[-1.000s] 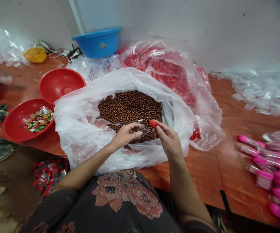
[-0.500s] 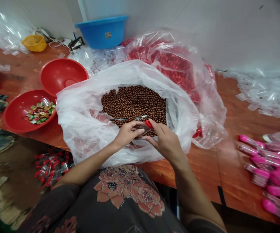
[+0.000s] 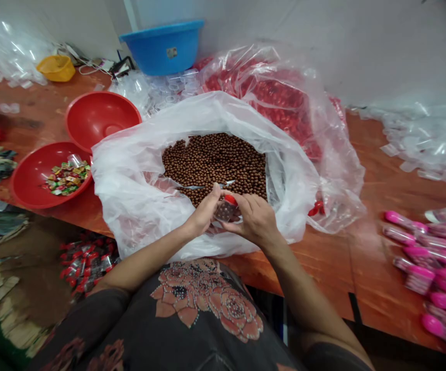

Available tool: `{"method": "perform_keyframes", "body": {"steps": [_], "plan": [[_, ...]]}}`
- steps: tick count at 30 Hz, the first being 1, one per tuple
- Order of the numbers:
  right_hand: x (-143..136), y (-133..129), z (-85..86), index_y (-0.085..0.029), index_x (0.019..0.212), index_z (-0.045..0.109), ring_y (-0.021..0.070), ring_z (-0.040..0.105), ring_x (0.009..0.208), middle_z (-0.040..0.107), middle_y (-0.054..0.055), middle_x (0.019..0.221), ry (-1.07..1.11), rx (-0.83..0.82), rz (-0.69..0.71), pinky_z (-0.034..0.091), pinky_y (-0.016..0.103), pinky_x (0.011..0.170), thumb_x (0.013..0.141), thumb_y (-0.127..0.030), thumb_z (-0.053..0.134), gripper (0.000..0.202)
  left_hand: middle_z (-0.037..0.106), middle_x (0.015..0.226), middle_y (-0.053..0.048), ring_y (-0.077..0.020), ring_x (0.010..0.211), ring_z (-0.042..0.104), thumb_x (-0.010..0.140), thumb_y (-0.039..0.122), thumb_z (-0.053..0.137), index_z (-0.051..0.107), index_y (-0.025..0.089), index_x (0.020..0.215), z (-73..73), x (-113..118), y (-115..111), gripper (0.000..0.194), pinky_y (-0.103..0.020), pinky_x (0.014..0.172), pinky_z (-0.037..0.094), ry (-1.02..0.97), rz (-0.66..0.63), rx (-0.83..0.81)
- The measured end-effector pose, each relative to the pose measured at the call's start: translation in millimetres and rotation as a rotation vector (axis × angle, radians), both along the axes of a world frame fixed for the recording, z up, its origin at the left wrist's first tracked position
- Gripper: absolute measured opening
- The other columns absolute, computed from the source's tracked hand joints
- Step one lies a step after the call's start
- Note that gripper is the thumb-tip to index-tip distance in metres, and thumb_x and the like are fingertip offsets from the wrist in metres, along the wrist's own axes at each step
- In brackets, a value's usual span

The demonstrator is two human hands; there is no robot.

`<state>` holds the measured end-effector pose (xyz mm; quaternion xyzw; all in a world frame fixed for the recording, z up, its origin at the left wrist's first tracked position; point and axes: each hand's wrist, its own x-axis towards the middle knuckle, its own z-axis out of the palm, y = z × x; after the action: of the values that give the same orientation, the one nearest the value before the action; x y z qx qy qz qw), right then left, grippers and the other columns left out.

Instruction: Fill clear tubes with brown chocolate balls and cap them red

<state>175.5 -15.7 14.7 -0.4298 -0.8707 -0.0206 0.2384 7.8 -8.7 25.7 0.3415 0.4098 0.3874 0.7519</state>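
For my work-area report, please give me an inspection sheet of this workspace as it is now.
Surface: wooden table, reddish, crowded.
Job's things: small clear container with red cap, held over the white bag of brown balls.
Clutter: two red bowls, one with wrapped sweets; blue basin; yellow tub; bag of red caps; pink-capped pieces; clear plastic heaps.
Hands: left hand holds the container; right hand has fingers on the cap.
Cables: white cord by the basin.
Surroundings: pale wall.

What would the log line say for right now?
left hand: holds small bottle | right hand: on red cap | under: bag of brown balls
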Motion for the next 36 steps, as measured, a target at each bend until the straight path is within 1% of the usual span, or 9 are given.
{"method": "perform_keyframes", "body": {"steps": [2,6,10,15,18,22,26,32,36], "plan": [[-5,-2,-3.9,-0.013,0.123,0.054,0.0247,0.055,0.084,0.063,0.011,0.091,0.008,-0.002,0.022,0.043,0.037,0.074,0.085,-0.058,0.055,0.059,0.060,0.064,-0.001,-0.0133,0.055,0.058,0.087,0.071,0.038,0.061,0.017,0.108,-2.5,5,-2,0.062,-0.024,0.052,0.048,-0.049,-0.028,-0.094],[-13,-6,-4.0,-0.017,0.114,0.058,0.0245,0.058,0.084,0.065,0.011,0.092,0.043,-0.046,0.039,0.045,0.037,0.074,0.082,-0.059,0.058,0.053,0.052,0.055,0.003,-0.0095,0.043,0.046,0.090,0.049,0.047,0.059,0.019,0.112,-9.1,13,-9,0.039,-0.019,0.041,0.036,-0.021,0.077,-0.084],[-7,-8,0.3,-0.018,0.124,0.052,0.0243,0.061,0.094,0.065,0.011,0.107,0.306,-0.354,0.089,0.050,0.038,0.078,0.077,-0.056,0.069,0.063,0.049,0.051,0.004,-0.0104,0.040,0.042,0.092,0.044,0.037,0.051,0.019,0.123,-5.3,8,-10,0.042,-0.019,0.040,0.035,-0.087,0.078,-0.111],[3,-8,-7.8,-0.023,0.105,0.059,0.0129,0.062,0.071,0.065,0.000,0.084,1.013,-0.733,-0.221,0.053,0.028,0.067,0.082,-0.048,0.067,0.036,0.053,0.056,0.003,-0.0126,0.044,0.047,0.092,0.052,0.036,0.044,0.020,0.129,2.6,-2,-6,0.050,-0.024,0.044,0.045,-0.140,-0.055,-0.217],[-2,-8,-10.1,-0.024,0.108,0.062,0.0132,0.064,0.076,0.068,0.001,0.091,1.158,-0.760,-0.285,0.054,0.029,0.072,0.084,-0.044,0.065,0.031,0.054,0.057,0.002,-0.0130,0.044,0.048,0.090,0.067,0.033,0.047,0.020,0.127,2.0,-1,-6,0.061,-0.024,0.042,0.045,-0.150,-0.109,-0.230],[-15,-12,-3.3,-0.027,0.130,0.056,0.0208,0.061,0.103,0.064,0.006,0.119,0.775,-0.584,-0.111,0.050,0.042,0.093,0.086,-0.050,0.061,0.049,0.051,0.053,0.000,-0.0112,0.041,0.047,0.080,0.084,0.025,0.060,0.016,0.094,-0.7,3,-5,0.077,-0.024,0.041,0.044,-0.084,-0.115,-0.277],[-24,-15,1.4,-0.019,0.141,0.041,0.0290,0.054,0.113,0.057,0.014,0.129,0.404,-0.355,0.025,0.047,0.049,0.096,0.074,-0.059,0.071,0.083,0.051,0.053,-0.001,-0.0090,0.041,0.046,0.074,0.088,0.029,0.052,0.015,0.068,-1.6,3,-2,0.077,-0.020,0.038,0.035,-0.063,-0.082,-0.260],[-32,-11,10.4,-0.010,0.138,0.038,0.0310,0.052,0.112,0.055,0.020,0.125,0.236,-0.154,0.082,0.048,0.049,0.094,0.080,-0.053,0.067,0.077,0.049,0.050,0.001,-0.0083,0.041,0.045,0.085,0.063,0.048,0.050,0.016,0.066,1.6,0,-3,0.051,-0.019,0.040,0.035,-0.039,0.051,-0.205],[-39,-3,17.2,-0.009,0.132,0.042,0.0305,0.053,0.112,0.056,0.021,0.122,0.187,-0.077,0.182,0.049,0.048,0.094,0.082,-0.050,0.065,0.069,0.047,0.051,0.004,-0.0086,0.041,0.042,0.088,0.053,0.046,0.058,0.016,0.087,0.8,-8,-8,0.039,-0.019,0.041,0.034,-0.010,0.172,-0.122]]}}
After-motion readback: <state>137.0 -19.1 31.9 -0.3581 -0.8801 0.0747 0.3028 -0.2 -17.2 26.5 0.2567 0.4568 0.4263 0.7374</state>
